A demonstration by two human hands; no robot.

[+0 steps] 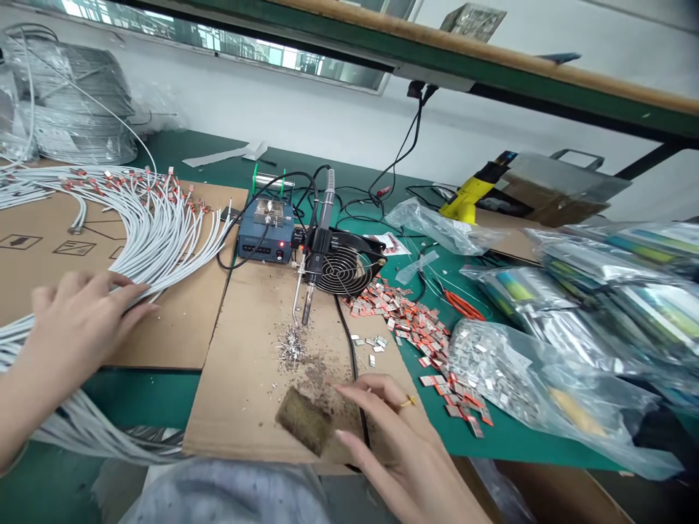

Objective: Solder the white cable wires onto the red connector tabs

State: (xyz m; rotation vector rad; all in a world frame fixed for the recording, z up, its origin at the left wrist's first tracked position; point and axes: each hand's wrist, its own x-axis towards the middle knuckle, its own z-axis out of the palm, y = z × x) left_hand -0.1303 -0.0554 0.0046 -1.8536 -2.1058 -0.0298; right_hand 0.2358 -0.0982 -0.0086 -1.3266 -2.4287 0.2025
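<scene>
"Your right hand is nearest, thumb and forefinger apart, the sponge just beside their tips, to the left."

"Anything gripped in it?"

"Nothing shows. Your left hand is at the cables, far nearer them than your right; whether its fingers pinch one, you can't be told from this view."

"Which way do they lie from you?"

"Left of your right hand, over the cardboard. By your left fingertips their long axis slants from near left to far right, ends towards the blue box."

"Any writing to read?"

"The box's lettering is too small for you to rely on. Your cardboard shows a printed arrow and symbols; no brand is legible."
</scene>
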